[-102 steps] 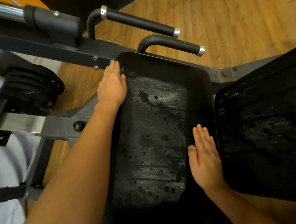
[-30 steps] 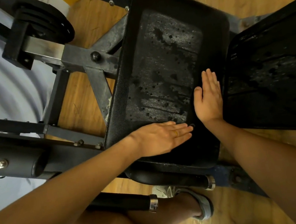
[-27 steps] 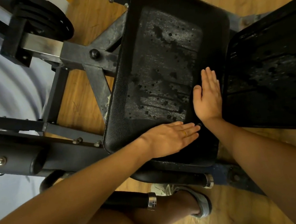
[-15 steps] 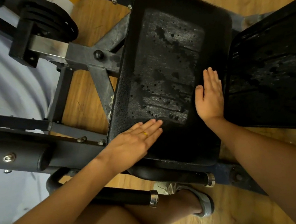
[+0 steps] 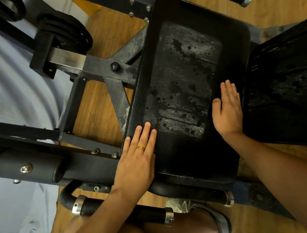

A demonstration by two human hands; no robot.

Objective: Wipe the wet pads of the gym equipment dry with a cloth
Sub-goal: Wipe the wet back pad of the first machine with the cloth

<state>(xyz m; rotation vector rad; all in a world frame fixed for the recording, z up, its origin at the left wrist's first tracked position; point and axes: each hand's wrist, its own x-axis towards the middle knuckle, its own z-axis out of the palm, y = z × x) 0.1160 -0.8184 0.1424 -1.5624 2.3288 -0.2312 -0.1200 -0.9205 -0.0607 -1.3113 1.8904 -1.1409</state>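
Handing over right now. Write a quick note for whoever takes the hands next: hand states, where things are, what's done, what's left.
Left hand: open, flat on the near left corner of the middle pad.
Right hand: open, flat on that pad's right edge, beside the right pad.
Cloth: none in view; neither hand holds one.
Done: no wiping to show. Droplets and wet patches cover the middle pad's centre, and the right pad glistens wet too.
Left: get a cloth, then wipe both pads dry.
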